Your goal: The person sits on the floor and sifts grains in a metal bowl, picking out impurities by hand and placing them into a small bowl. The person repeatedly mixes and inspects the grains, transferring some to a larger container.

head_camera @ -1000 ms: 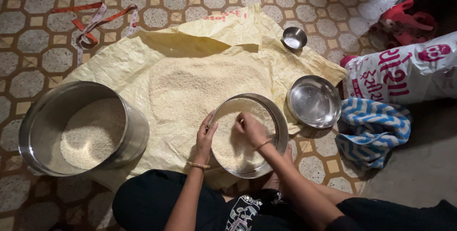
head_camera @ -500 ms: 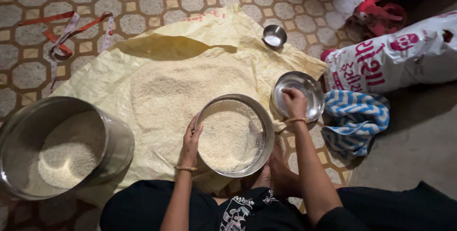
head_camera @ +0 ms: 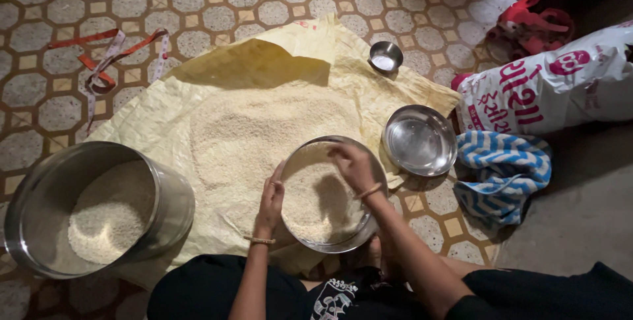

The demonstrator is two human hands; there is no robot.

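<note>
The right hand covers part of the grain inside the round sieve, and its fingertips cannot be seen clearly. The sieve's near rim hides behind the right forearm. The big steel pot is cut at the left edge. The white sack runs out of the right edge.

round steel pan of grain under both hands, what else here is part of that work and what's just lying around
In use:
- left hand on the pan's rim
- right hand over the grain
- round steel pan
- grain heap on the yellow sheet
- big steel pot of grain

Lying about:
- empty steel plate
- small steel bowl
- striped cloth
- printed sack
- orange straps
- red toy
</note>
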